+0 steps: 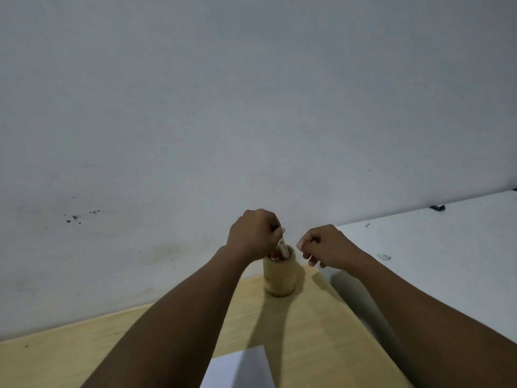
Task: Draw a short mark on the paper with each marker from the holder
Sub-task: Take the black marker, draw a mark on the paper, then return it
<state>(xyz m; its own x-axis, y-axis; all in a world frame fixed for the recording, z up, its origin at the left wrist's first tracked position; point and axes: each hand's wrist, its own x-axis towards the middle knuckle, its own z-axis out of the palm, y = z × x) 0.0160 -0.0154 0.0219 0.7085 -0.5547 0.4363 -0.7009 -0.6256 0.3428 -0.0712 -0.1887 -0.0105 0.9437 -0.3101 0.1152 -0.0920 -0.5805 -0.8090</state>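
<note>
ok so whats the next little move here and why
Probably lift the left hand straight up to draw the marker clear of the holder. Its fingers are closed on the marker, whose lower end sits inside the holder. The right hand hovers beside, curled; whether it holds anything is unclear. The paper waits nearer.

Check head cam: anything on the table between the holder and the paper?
Nothing: in the head view, only bare wooden table crossed by shadow lies between the holder and the paper.

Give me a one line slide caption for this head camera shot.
Left hand grips a marker in the wooden holder, right hand curled beside it, paper waiting.
</note>
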